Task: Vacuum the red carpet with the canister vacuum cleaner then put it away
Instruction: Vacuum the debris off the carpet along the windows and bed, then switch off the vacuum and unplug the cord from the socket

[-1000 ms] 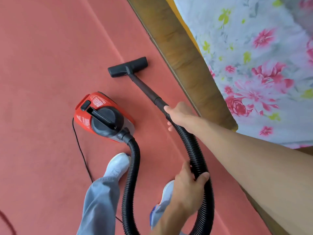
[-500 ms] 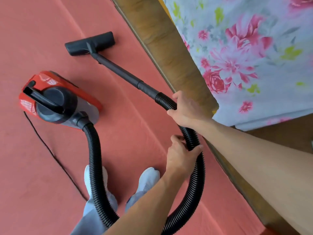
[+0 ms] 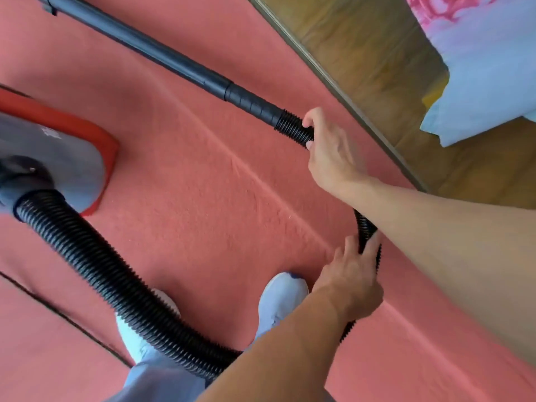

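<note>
Hose (image 3: 101,265) crosses shoe (image 3: 127,335); right hand (image 3: 330,152), left hand (image 3: 351,277) both curled round it; wooden bed frame (image 3: 362,53) beside.

- Open red carpet (image 3: 208,181) at centre, between wand (image 3: 162,56) at 11 o'clock and hose (image 3: 95,265) at 7.
- Canister (image 3: 58,146) blocks 9 o'clock.
- Wooden bed frame (image 3: 374,62) walls off 1 to 3 o'clock.

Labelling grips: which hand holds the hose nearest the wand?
The right hand, gripping the hose just below the wand joint; the left hand holds it further down, nearer the person.
</note>
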Motion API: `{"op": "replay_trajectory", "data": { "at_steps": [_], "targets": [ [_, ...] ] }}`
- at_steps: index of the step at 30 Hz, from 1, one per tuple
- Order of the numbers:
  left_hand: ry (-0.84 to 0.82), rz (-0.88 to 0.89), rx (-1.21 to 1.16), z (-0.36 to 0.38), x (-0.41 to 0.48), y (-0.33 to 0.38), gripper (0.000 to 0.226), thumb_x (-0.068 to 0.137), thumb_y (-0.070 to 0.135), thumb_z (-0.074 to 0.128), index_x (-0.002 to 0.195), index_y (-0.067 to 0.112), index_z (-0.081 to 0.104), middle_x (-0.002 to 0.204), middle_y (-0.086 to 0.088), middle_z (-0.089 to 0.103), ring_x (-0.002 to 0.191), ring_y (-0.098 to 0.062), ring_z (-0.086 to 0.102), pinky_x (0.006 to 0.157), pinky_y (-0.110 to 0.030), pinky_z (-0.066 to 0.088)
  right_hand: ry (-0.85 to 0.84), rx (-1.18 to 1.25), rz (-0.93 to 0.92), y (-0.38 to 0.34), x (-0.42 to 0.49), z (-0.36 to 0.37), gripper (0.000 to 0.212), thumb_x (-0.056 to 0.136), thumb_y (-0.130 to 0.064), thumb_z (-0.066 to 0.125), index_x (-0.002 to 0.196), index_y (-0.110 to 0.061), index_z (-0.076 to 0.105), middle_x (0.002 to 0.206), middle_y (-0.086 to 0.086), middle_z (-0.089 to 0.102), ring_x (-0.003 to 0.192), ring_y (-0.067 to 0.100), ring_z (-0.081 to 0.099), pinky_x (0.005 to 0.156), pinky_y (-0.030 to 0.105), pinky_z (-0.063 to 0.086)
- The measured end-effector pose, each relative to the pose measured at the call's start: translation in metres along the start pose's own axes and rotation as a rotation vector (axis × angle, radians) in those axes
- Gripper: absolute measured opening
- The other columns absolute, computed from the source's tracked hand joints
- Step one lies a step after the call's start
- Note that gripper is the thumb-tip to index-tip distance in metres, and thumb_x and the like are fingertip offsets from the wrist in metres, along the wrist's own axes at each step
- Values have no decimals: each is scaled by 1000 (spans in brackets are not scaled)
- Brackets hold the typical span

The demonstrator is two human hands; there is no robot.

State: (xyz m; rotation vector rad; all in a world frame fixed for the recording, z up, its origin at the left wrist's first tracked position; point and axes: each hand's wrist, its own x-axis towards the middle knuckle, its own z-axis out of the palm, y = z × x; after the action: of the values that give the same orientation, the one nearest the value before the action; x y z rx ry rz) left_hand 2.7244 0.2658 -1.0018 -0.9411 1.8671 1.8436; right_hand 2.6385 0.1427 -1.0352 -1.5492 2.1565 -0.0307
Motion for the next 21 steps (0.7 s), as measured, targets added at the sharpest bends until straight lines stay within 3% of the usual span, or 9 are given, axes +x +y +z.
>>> {"op": "replay_trajectory", "data": {
  "at_steps": [3, 6, 9, 11, 14, 18, 21],
  "targets": [
    [-86, -28, 263, 6, 19, -36, 82, 93, 10, 48, 159, 28, 3, 155, -7, 17, 133, -31, 33, 101, -52, 46, -144, -247, -94, 10, -5, 23, 49, 92, -7, 58, 134, -14, 34, 122, 13, 56, 101, 28, 54, 77, 39, 45],
    [-135, -108, 411, 5, 24, -58, 85, 96, 11, 47, 161, 24, -7, 166, -2, -2, 141, -30, 26, 101, -48, 46, -397, -397, -93, 13, -10, 33, 78, 90, -12, 58, 151, -15, 9, 160, 18, 16, 128, 32, 42, 95, 44, 44],
    [-133, -142, 406, -7, 21, -55, 75, 96, 9, 48, 160, 14, 9, 161, -5, 14, 137, -29, 31, 105, -46, 46, -554, -478, -43, 6, -4, 20, 80, 92, -13, 52, 155, -18, 3, 163, 14, 1, 134, 31, 37, 98, 43, 43],
    [-112, -130, 383, -24, 15, -43, 65, 94, 5, 48, 155, 9, 25, 155, -6, 26, 137, -30, 34, 108, -47, 45, -618, -505, -25, -6, -1, 4, 61, 94, -14, 48, 150, -14, 25, 156, 14, 22, 126, 30, 44, 95, 43, 46],
    [-42, -149, 380, -69, -12, -17, 49, 95, 5, 47, 143, 7, 47, 147, -10, 41, 133, -31, 46, 105, -46, 49, -593, -463, -28, -34, -7, -32, 31, 92, -12, 46, 122, -12, 56, 119, 6, 56, 98, 27, 58, 77, 37, 49],
    [55, -241, 478, -151, -81, 11, 31, 98, 10, 44, 125, 6, 60, 125, -12, 62, 111, -32, 62, 82, -38, 51, -564, -451, -92, -85, -27, -105, 24, 95, -15, 45, 112, -12, 61, 107, 7, 62, 84, 28, 57, 66, 31, 42],
    [139, -306, 498, -214, -161, 39, 30, 97, 12, 44, 119, 8, 63, 119, -13, 66, 107, -33, 64, 79, -38, 51, -519, -421, -143, -135, -47, -183, 26, 97, -19, 44, 114, -12, 63, 108, 9, 64, 86, 28, 60, 66, 31, 44]
  ]
}}
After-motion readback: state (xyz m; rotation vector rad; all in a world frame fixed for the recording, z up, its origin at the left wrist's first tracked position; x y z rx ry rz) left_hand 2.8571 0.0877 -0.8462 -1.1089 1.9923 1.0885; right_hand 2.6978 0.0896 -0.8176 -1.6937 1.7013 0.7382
